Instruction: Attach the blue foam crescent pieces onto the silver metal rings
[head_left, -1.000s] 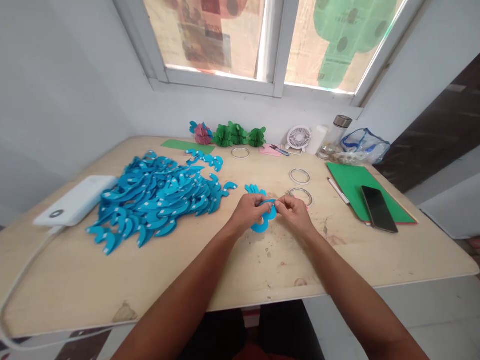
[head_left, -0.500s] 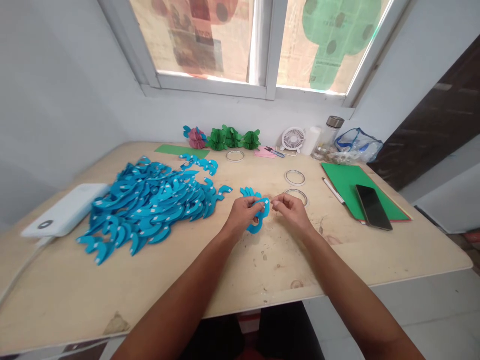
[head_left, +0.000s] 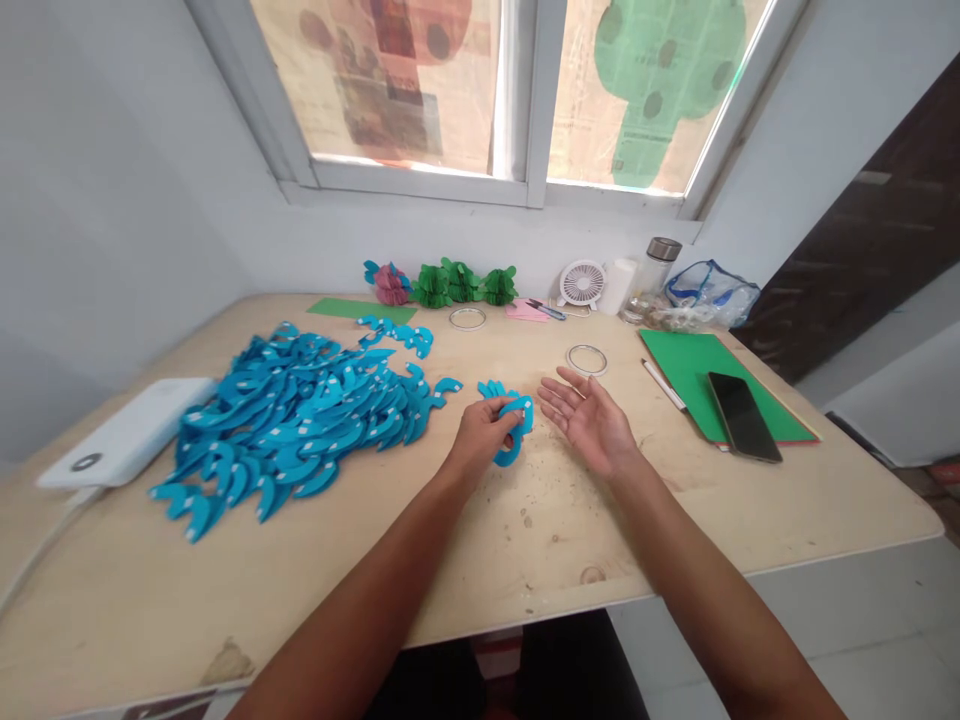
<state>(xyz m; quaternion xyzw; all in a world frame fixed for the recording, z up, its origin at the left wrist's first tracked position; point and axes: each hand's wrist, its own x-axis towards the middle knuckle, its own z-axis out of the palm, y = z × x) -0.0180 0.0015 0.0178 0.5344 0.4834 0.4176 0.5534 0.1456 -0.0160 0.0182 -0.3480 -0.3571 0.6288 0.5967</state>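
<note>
My left hand (head_left: 484, 430) pinches a curved blue paper cutout (head_left: 523, 420) with a small white patch near its top end. Several more blue paper pieces (head_left: 495, 389) show just behind those fingers; whether they are held too I cannot tell. To the right, my right hand (head_left: 589, 415) is turned palm up with its fingers apart and nothing in it. A roll of thin tape (head_left: 586, 360) lies just beyond it. On the left of the table spreads a large heap of blue paper cutouts (head_left: 300, 410), many bearing small white patches.
A white power bank (head_left: 127, 430) with a cable lies at the left. Along the wall stand green paper figures (head_left: 457, 282), a small fan (head_left: 582, 285) and a glass bottle (head_left: 654, 275). At the right, a phone (head_left: 742, 415) rests on green sheets (head_left: 686, 375) beside a pen (head_left: 663, 385).
My right hand has let go of its pinch near the blue cutout, opening and turning palm up. The left hand keeps its hold. The view has shifted slightly.
</note>
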